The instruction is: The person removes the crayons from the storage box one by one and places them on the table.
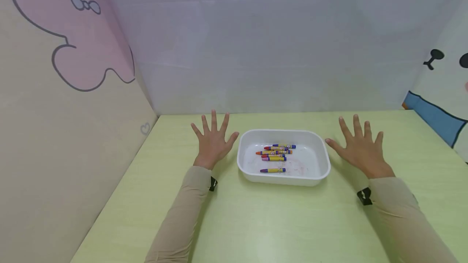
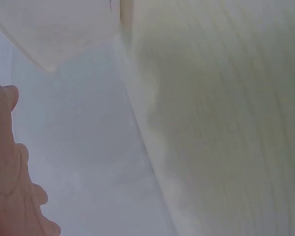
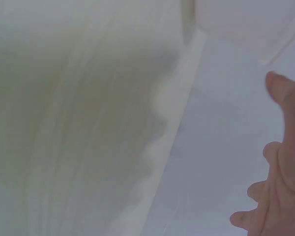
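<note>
A white plastic tray (image 1: 252,178) sits on the table between the two hands. Inside it lie several crayons (image 1: 274,159) with yellow wrappers, most grouped in the middle and a purple crayon (image 1: 272,170) apart near the front wall. My left hand (image 1: 213,143) is spread flat in the air just left of the tray, fingers straight and holding nothing. To the right of the tray my right hand (image 1: 362,149) is spread the same way, its thumb close to the rim. Both wrist views show the palms raised above the table, beside the tray's corner (image 2: 83,24).
The pale yellow-green table (image 1: 278,222) runs back to a white sheet wall (image 1: 274,60). A side panel with a pink cartoon figure (image 1: 87,44) stands at the left, another with a blue patch (image 1: 435,113) at the right. Each wrist wears a black strap piece (image 1: 364,196).
</note>
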{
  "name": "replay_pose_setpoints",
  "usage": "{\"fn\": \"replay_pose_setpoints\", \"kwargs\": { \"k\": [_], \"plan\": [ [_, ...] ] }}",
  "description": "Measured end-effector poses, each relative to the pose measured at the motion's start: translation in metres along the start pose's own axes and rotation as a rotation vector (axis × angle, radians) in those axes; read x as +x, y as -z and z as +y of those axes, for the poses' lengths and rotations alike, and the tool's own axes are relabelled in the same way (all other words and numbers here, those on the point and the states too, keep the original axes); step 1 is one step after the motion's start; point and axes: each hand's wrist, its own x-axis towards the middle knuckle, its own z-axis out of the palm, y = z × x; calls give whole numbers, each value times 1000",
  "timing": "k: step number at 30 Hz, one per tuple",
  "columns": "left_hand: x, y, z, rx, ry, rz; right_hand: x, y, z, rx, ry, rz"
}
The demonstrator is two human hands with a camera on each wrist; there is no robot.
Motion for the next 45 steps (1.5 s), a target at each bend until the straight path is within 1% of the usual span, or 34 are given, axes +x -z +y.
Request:
{"fn": "replay_pose_setpoints", "kwargs": {
  "k": [5,7,9,11,13,18,24,26,28,32,36,41,43,45],
  "plan": [
    [0,-1,-3,7,-6,-3,3,8,1,27,2,-26],
    [0,1,-3,-32,-10,-1,4,15,0,49,11,-30],
    [0,2,-2,-95,-10,-6,6,23,-2,75,24,-36],
    [1,4,-2,-187,-5,-21,8,33,-6,115,41,-54],
    [3,5,-2,-292,4,-43,11,43,-10,175,52,-103],
    [7,7,-1,-606,17,-116,18,63,-25,303,49,-227],
    [9,3,2,-991,59,-198,26,73,-42,393,129,-263],
    [10,0,4,-1111,74,-222,29,75,-48,408,153,-295],
    [12,-3,7,-1235,73,-245,33,75,-54,426,166,-336],
    [13,-11,14,-1424,71,-284,42,71,-64,457,193,-439],
    [16,-20,22,-1567,69,-302,51,62,-71,465,230,-551],
    [19,-29,33,-1663,80,-309,62,47,-83,489,246,-666],
    [19,-30,37,-1671,93,-303,66,43,-87,468,267,-686],
    [20,-31,41,-1681,110,-290,69,39,-89,435,301,-686]
  ]
}}
